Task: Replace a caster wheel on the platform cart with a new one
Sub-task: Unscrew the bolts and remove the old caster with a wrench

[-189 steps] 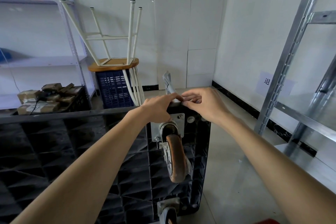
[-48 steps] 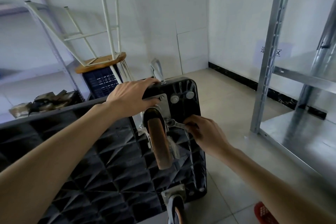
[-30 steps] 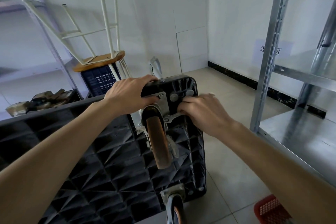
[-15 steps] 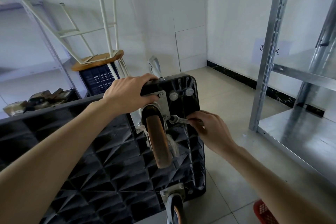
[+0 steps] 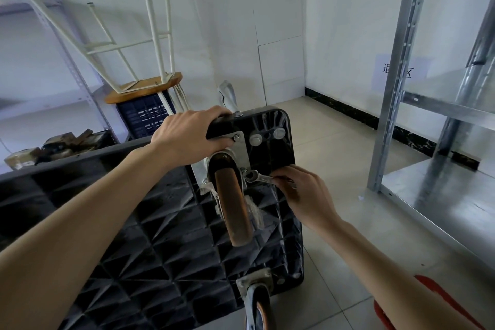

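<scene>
The cart (image 5: pixel 166 236) edge is gripped by the left hand (image 5: pixel 187 139); a wrench (image 5: pixel 258 177) at the caster wheel (image 5: pixel 233 203) is pinched by the right hand (image 5: pixel 305 195).

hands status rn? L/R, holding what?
Left hand: gripping the top edge of the cart, by the caster plate.
Right hand: pinching the wrench, whose head sits at the plate's lower right bolt.

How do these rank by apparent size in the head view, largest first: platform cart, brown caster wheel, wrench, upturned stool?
1. platform cart
2. upturned stool, though it stands farther away
3. brown caster wheel
4. wrench, partly hidden by the right hand
</scene>
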